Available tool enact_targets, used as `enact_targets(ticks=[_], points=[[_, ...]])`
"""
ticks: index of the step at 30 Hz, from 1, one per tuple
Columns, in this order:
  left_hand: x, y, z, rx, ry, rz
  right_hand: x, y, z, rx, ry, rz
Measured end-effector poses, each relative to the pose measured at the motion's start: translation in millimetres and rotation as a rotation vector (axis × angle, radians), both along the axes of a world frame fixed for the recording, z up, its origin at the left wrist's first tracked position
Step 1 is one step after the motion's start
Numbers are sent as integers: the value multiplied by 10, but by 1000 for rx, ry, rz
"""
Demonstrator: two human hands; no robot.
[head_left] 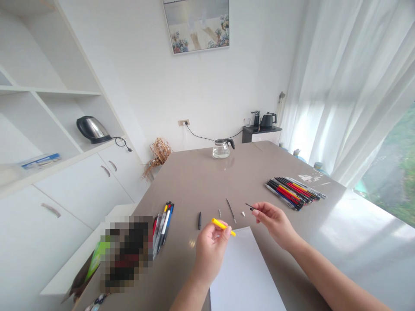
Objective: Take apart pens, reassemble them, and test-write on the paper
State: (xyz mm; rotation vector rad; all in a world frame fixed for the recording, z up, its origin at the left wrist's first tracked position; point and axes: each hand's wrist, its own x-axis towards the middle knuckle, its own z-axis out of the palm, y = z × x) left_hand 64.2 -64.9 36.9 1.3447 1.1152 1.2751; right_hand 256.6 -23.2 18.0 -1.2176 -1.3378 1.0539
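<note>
My left hand [212,244] pinches a yellow pen barrel [220,224] above the top of a white paper pad [246,272]. To the right, my right hand [272,222] holds a thin dark piece [249,206] between thumb and fingertips; its exact kind is too small to make out. On the table between and beyond the hands lie a pen refill [231,210], a small spring [220,213] and a little white tip [243,214]. A black pen part [199,220] rests left of them. The two hands are apart from each other.
Several pens [293,192] lie in a pile at the right, and a smaller group [164,226] at the left. Behind stands a glass pot [221,149] on the brown table [188,172]. A pixelated patch covers the left table edge. Scissors [96,301] sit near the front left.
</note>
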Motion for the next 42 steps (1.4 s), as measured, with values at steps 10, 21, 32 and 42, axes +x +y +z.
enact_targets(ticks=[10,21,32,42], points=[[-5,0,-1,-32,-76,-8,-266,-199,33,-138,142,375],[6,-6,-3,-33,-64,-53,-304,-246,68,-170,137,462],[-9,6,2,-68,-46,-91,-306,-242,42,-152,147,449],[-4,1,21,-69,-52,-87,-305,-226,0,-132,117,453]])
